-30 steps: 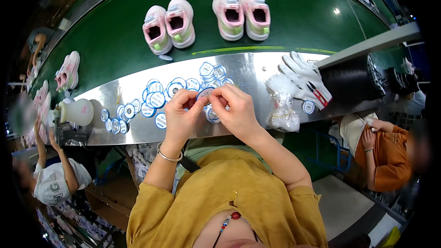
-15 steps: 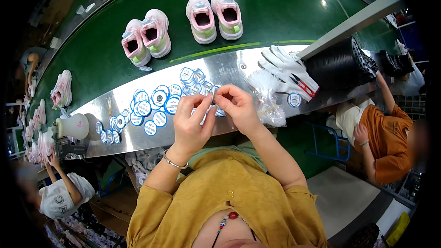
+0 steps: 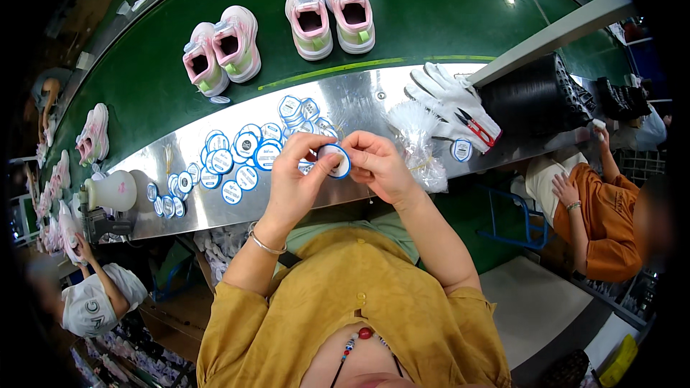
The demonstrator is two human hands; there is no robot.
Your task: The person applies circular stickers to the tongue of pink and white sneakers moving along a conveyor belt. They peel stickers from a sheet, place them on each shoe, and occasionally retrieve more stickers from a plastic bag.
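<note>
Between my two hands, above the metal bench, is a round white tag [image 3: 336,163] with a blue rim, its face turned up. My left hand [image 3: 302,171] pinches it from the left, thumb across its face. At its right edge, my right hand [image 3: 379,165] has its fingers closed together; whether they also pinch a thin string there is too small to make out. Loose round tags [image 3: 246,145] of the same kind lie spread and overlapping to the left of my hands. Another stack of tags [image 3: 290,106] sits just beyond my left hand.
Pink and white sneakers [image 3: 311,21] stand in pairs on the green conveyor [image 3: 406,18]. Right of my hands lie a bag of clear plastic strings [image 3: 419,140], white gloves [image 3: 440,100], red-handled snips [image 3: 476,128] and a black roll [image 3: 528,99]. Co-workers sit at both sides.
The tag, edge-on before, has been turned so its flat face shows. My hands stay close together around it. The view has shifted slightly.
</note>
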